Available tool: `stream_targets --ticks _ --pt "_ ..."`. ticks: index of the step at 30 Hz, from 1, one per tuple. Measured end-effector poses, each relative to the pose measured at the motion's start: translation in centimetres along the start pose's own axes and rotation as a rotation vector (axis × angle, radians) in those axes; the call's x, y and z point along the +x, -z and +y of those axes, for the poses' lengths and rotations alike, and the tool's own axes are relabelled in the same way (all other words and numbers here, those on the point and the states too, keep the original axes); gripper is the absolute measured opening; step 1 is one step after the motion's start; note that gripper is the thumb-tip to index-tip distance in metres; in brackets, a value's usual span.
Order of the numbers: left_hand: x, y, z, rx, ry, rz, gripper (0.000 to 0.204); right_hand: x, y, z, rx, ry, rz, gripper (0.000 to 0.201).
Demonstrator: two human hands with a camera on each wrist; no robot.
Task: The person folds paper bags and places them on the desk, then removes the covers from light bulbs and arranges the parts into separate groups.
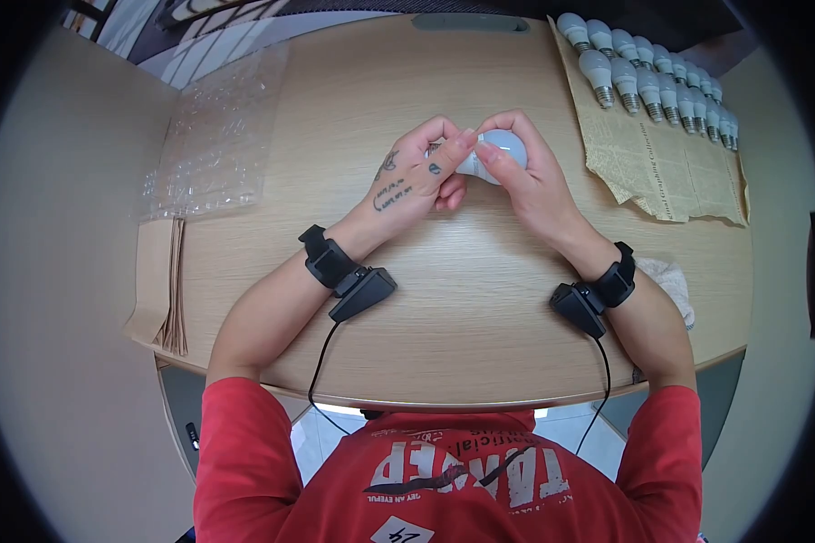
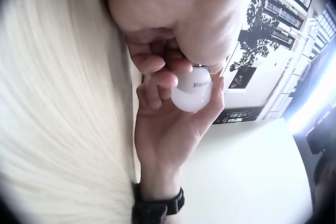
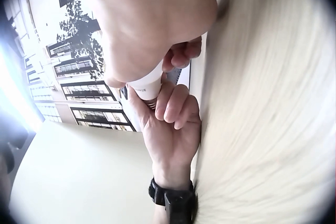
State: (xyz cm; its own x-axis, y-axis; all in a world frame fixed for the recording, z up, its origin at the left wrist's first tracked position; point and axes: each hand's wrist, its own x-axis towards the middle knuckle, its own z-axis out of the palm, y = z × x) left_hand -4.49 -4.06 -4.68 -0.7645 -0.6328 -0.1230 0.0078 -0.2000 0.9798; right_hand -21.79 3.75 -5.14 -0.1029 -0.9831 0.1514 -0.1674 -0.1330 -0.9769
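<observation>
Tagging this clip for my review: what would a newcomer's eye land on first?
First, the white bulb held between the tattooed left hand and the right hand, over the table. Then the rows of similar bulbs on printed brown paper at the head view's upper right.

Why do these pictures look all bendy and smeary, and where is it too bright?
Head view: the desk has edges that curve, probably from a wide lens, and the corners go black; left wrist view: white glare at the right, desk smeared into pale streaks, the bulb clearer but its printing fuzzy; right wrist view: glare at the left, similar streaks.
</observation>
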Motion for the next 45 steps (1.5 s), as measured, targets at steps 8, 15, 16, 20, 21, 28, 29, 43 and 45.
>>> stream_targets --ticks 8,15,16,20,21,28,29,43,45 --pt "-0.3 -0.6 -0.4 0.002 -0.017 0.005 0.032 -0.8 0.3 0.2 0.048 -0.028 -0.027 0.037" --pt "-0.3 -0.5 -0.2 -0.022 -0.013 -0.002 0.032 -0.7 0.3 0.1 0.077 -0.037 -0.039 0.037" --pt "-0.4 -0.6 -0.3 -0.019 -0.015 -0.004 0.032 -0.8 0.3 0.1 0.077 -0.033 -0.040 0.037" --pt "-0.4 -0.9 -0.5 -0.024 -0.032 -0.014 0.032 -1.1 0.5 0.1 0.088 -0.034 -0.045 0.036" --pt "-0.4 -1.0 -0.5 -0.022 -0.033 -0.015 0.033 -1.2 0.5 0.0 0.093 -0.037 -0.048 0.036" --pt "-0.5 -0.9 -0.1 -0.021 -0.035 -0.014 0.033 -1.0 0.4 0.0 0.150 -0.044 -0.058 0.036" --pt "-0.5 -1.0 -0.2 -0.024 -0.035 -0.020 0.034 -1.0 0.5 -0.1 0.149 -0.049 -0.062 0.036" --pt "-0.6 -0.9 0.0 -0.139 0.005 -0.023 0.041 -1.1 1.2 0.5 0.449 -0.127 -0.100 0.035" --pt "-0.6 -1.2 -0.2 -0.109 -0.007 -0.025 0.043 -1.7 0.8 -0.4 0.360 -0.088 -0.059 0.036"
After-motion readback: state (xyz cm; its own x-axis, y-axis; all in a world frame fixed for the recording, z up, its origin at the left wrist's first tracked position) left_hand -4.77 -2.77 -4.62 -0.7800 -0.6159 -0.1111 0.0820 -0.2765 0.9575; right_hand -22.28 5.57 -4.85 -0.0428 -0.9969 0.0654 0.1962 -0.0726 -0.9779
